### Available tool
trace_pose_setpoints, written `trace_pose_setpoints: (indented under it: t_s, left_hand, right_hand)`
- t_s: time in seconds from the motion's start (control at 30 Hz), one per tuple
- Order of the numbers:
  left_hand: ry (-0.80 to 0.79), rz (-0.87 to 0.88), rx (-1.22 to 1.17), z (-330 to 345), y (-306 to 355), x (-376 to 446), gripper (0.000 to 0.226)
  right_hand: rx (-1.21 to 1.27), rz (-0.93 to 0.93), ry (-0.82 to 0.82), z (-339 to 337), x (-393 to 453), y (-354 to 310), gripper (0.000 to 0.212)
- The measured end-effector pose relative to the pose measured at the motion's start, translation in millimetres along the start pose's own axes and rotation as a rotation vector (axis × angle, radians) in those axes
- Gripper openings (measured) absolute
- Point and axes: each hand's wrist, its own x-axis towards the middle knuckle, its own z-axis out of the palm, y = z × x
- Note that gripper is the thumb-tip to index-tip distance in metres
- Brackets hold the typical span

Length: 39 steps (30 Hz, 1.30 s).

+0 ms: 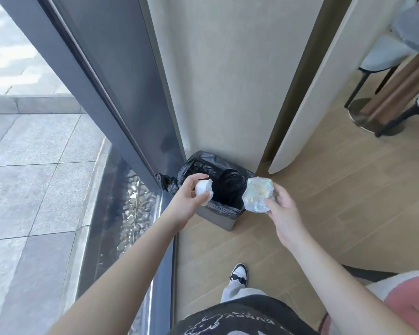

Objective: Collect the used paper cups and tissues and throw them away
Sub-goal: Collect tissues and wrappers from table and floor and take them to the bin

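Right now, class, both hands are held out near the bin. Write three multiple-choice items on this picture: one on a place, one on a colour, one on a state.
1. Where does the bin stand?
A. In the corner by the wall and the window frame
B. Under the table
C. Outside on the paving

2. What colour is the bin liner?
A. White
B. Black
C. Blue

3. What is the left hand doing?
A. Hanging empty
B. Gripping a crumpled white wad
C. Resting on the floor

Answers: 1 A, it sits against the wall beside the frame. 2 B, the plastic is black. 3 B, its fingers close round the wad above the bin.
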Motion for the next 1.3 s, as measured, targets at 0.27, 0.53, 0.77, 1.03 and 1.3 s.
trace_pose_setpoints:
  t_s: [0.27, 0.53, 0.77, 1.03, 1.3]
  left_hand:
    - [0.18, -0.048, -0.043, -10, 9, 58, 0.037]
    - [0.171, -0.084, -0.017, -37, -12, 121, 0.028]
    - [0.107, -0.135, 0.024, -56, -40, 188, 0.026]
    - [0.118, -0.205, 0.241, -41, -80, 243, 0.031]
    - [0.161, -0.262, 0.405, -29, -134, 281, 0.041]
  right_hand:
    - [-0.03, 0.032, -0.005, 11, 86, -16, 0.047]
    - [-0.032, 0.094, 0.074, 36, 140, -2, 0.042]
    - [0.041, 0.146, 0.26, 60, 179, 31, 0.039]
    - [-0.019, 0.232, 0.308, 59, 219, 71, 0.038]
    - [-0.223, 0.23, 0.339, 54, 257, 115, 0.036]
